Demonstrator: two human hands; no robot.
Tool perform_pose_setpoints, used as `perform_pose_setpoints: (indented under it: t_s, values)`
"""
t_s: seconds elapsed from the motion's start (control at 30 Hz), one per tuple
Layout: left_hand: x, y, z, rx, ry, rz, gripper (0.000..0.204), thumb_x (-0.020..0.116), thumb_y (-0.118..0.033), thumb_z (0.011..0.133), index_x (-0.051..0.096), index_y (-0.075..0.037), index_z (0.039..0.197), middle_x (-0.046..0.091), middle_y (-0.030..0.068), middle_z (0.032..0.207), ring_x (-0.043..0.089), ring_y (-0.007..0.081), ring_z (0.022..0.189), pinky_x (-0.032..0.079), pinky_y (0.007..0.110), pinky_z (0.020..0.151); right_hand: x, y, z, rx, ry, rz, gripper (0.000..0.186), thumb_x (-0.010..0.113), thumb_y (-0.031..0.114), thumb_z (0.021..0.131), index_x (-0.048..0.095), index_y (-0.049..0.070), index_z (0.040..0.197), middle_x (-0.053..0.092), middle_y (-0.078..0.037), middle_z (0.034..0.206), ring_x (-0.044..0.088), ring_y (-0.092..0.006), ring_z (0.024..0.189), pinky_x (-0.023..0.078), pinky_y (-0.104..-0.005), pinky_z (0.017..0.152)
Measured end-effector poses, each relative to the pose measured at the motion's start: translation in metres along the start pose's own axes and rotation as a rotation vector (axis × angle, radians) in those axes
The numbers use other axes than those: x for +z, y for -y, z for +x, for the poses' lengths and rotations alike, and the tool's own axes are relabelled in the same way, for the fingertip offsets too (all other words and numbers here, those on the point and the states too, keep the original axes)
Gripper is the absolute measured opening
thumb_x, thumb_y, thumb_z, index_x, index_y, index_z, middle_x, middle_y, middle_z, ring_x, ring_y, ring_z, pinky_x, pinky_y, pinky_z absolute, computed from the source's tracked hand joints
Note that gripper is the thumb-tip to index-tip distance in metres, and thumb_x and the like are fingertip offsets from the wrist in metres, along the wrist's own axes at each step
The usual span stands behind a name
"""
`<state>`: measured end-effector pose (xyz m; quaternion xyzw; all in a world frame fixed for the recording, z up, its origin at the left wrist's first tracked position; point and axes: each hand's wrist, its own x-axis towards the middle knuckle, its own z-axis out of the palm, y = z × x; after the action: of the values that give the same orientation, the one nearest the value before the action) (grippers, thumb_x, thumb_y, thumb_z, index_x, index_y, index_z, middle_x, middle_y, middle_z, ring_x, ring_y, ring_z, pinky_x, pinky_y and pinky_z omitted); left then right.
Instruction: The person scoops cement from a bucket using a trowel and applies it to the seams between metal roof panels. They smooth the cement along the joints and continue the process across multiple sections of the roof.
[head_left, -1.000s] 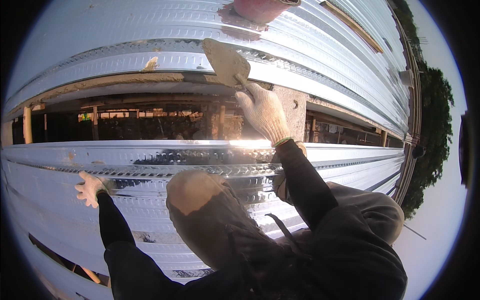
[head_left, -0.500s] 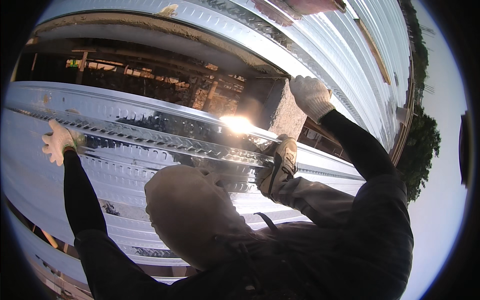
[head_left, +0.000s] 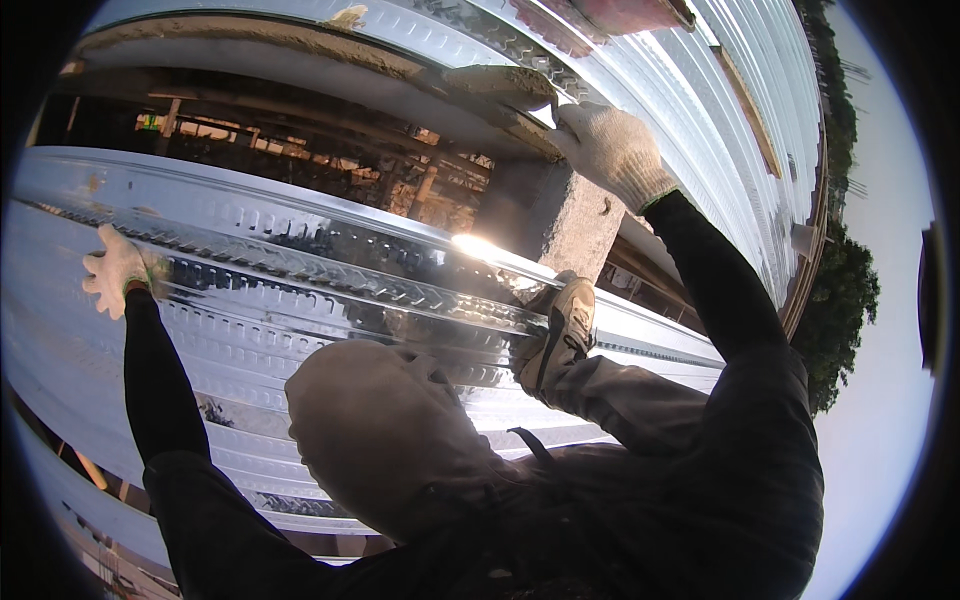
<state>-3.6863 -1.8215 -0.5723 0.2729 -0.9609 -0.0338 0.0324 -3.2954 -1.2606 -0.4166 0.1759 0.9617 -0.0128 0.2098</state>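
I crouch on ribbed, shiny metal deck sheets. My left hand [head_left: 118,272], in a white knit glove, lies with spread fingers on a raised rib of the near sheet [head_left: 300,260] at the far left. My right hand [head_left: 610,150], also gloved, reaches up and is closed on the end of a flat tan piece crusted with mortar [head_left: 500,82], at the edge of the far sheet [head_left: 700,130]. My knee [head_left: 380,440] and my shoe [head_left: 560,330] rest on the near sheet between my arms.
Between the two sheets is an open gap [head_left: 300,150] onto a dark storey below with timber props. A grey concrete column [head_left: 570,215] rises in the gap beside my shoe. Trees [head_left: 845,300] stand beyond the deck's right edge. A reddish object [head_left: 620,12] lies at the top.
My right hand has swung up and to the right with the tan piece. My left hand has slid further left along the rib. The view has tilted and the gap looks wider.
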Motion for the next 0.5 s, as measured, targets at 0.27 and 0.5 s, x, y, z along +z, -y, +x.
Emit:
perform_pose_setpoints:
  t_s: [0.27, 0.5]
  values:
    - [-0.007, -0.006, -0.001, 0.012, 0.02, -0.007, 0.094, 0.043, -0.081, 0.097, 0.056, -0.017, 0.164, 0.044, 0.0185, 0.175, 0.047, 0.0534, 0.149, 0.041, 0.067, 0.115, 0.053, 0.009, 0.011, -0.056, 0.156, -0.164, 0.038, 0.068, 0.041, 0.108, 0.073, 0.005, 0.119, 0.079, -0.019, 0.107, 0.079, -0.0402, 0.1, 0.064, -0.0558, 0.086]
    - [-0.007, -0.003, -0.002, 0.005, 0.015, -0.007, 0.095, 0.043, -0.082, 0.098, 0.055, -0.016, 0.165, 0.043, 0.0189, 0.175, 0.047, 0.0542, 0.149, 0.042, 0.068, 0.115, 0.016, 0.029, 0.053, -0.054, -0.055, -0.126, 0.039, 0.067, 0.042, 0.109, 0.077, 0.004, 0.114, 0.081, -0.02, 0.104, 0.081, -0.0405, 0.097, 0.064, -0.0544, 0.084]
